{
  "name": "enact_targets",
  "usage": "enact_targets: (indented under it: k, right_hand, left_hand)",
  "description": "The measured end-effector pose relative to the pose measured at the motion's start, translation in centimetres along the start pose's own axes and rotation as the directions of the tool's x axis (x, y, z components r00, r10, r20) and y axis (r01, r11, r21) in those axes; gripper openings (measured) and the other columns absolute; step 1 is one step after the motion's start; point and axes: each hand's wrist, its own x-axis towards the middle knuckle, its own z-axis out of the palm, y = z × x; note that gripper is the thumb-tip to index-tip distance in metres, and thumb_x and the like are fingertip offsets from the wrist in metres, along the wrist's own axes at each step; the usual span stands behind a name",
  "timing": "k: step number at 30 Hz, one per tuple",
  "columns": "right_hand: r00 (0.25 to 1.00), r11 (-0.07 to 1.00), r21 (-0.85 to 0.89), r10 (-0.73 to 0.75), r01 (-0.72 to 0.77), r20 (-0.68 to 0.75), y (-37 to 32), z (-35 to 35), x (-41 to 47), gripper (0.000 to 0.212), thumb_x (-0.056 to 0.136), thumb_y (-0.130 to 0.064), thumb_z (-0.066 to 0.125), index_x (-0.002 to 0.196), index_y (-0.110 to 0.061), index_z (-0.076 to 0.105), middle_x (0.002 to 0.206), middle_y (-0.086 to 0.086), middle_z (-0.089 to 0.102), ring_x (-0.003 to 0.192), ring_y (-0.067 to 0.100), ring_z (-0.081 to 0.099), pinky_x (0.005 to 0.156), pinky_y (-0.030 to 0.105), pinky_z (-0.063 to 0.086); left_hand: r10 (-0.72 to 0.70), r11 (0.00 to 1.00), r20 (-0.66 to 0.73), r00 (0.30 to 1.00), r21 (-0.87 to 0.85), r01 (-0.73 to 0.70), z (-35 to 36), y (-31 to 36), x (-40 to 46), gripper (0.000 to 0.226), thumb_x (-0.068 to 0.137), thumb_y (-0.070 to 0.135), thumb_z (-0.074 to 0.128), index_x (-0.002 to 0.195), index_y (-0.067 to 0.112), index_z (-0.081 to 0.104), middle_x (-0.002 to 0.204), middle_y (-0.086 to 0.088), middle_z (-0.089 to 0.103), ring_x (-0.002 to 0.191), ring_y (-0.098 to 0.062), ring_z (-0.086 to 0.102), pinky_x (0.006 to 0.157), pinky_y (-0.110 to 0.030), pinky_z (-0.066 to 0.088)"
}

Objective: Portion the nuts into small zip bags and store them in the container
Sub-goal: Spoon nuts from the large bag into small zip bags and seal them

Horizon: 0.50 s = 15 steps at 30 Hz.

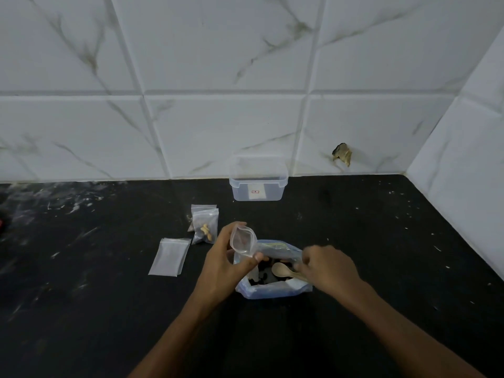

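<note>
The left hand (223, 257) holds a small zip bag (243, 240) with its mouth open, just above the big bag of nuts (272, 285) near the middle of the counter (381, 241). The right hand (327, 266) grips a wooden spoon (282, 269) inside that big bag. Filled small bags (205, 226) and empty small bags (169, 256) lie to the left, and the clear container (258, 184) stands at the back edge by the wall.

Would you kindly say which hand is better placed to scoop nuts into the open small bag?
The right hand: it already holds the wooden spoon inside the large clear bag of nuts, while the left hand holds the small clear zip bag open.
</note>
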Motion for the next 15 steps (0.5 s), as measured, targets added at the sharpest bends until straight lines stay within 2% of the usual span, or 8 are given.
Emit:
enact_targets:
  k: [3,7,10,12,13,15]
  right_hand:
    - [0.993,0.997,-0.068,0.045,-0.037,0.108,0.7,2.5,0.1,0.028,0.096,-0.039,0.052,0.117,-0.023,0.060,0.097,-0.002,0.065,0.083,0.012,0.062,0.067,0.025,0.046]
    - [0.987,0.995,-0.031,0.102,-0.099,0.126,0.5,3.8,1.5,0.023,0.096,-0.025,0.053,0.117,-0.021,0.063,0.104,0.001,0.066,0.094,0.015,0.064,0.082,0.030,0.053]
    - [0.934,0.985,-0.122,0.156,-0.122,0.323,0.2,3.4,3.0,0.028,0.095,-0.024,0.056,0.122,-0.018,0.060,0.110,0.002,0.058,0.107,0.017,0.060,0.087,0.029,0.048]
    - [0.958,0.981,-0.174,0.128,-0.084,0.257,0.3,3.1,3.9,0.027,0.093,-0.020,0.058,0.119,-0.017,0.061,0.104,0.003,0.053,0.099,0.016,0.058,0.082,0.027,0.047]
    - [0.962,0.981,-0.182,0.118,-0.074,0.247,0.4,3.0,4.1,0.028,0.092,-0.019,0.059,0.120,-0.016,0.060,0.104,0.003,0.052,0.097,0.016,0.056,0.084,0.027,0.047]
    - [0.936,0.982,-0.169,0.139,-0.087,0.323,0.4,2.8,3.6,0.029,0.094,-0.018,0.056,0.123,-0.013,0.057,0.112,0.006,0.056,0.102,0.018,0.056,0.092,0.030,0.047]
  left_hand:
    - [-0.040,0.999,0.024,0.999,-0.019,0.040,-0.5,-0.6,-0.4,0.062,0.079,0.029,0.081,0.130,0.039,0.047,0.118,0.025,0.057,0.114,-0.005,0.059,0.089,-0.028,0.055]
    - [-0.097,0.994,0.062,0.993,-0.037,0.099,-0.8,-1.1,-0.7,0.072,0.070,0.046,0.079,0.131,0.049,0.042,0.131,0.016,0.054,0.122,-0.012,0.058,0.098,-0.040,0.053]
    - [-0.105,0.994,0.074,0.992,-0.019,0.107,-1.2,-1.1,-1.0,0.072,0.068,0.051,0.077,0.129,0.053,0.041,0.130,0.025,0.052,0.123,-0.004,0.054,0.100,-0.034,0.051]
    - [-0.121,0.993,0.105,0.987,-0.005,0.122,-1.6,-1.3,-1.2,0.070,0.067,0.051,0.077,0.126,0.058,0.040,0.127,0.033,0.050,0.123,0.002,0.052,0.099,-0.029,0.050]
    - [-0.136,0.991,0.132,0.982,-0.002,0.137,-1.8,-1.6,-1.3,0.069,0.067,0.050,0.077,0.125,0.060,0.041,0.130,0.031,0.049,0.124,0.000,0.052,0.100,-0.030,0.049]
    - [-0.159,0.987,0.194,0.968,-0.008,0.164,-2.0,-2.2,-1.6,0.070,0.069,0.048,0.079,0.128,0.057,0.042,0.137,0.020,0.049,0.128,-0.010,0.052,0.103,-0.040,0.048]
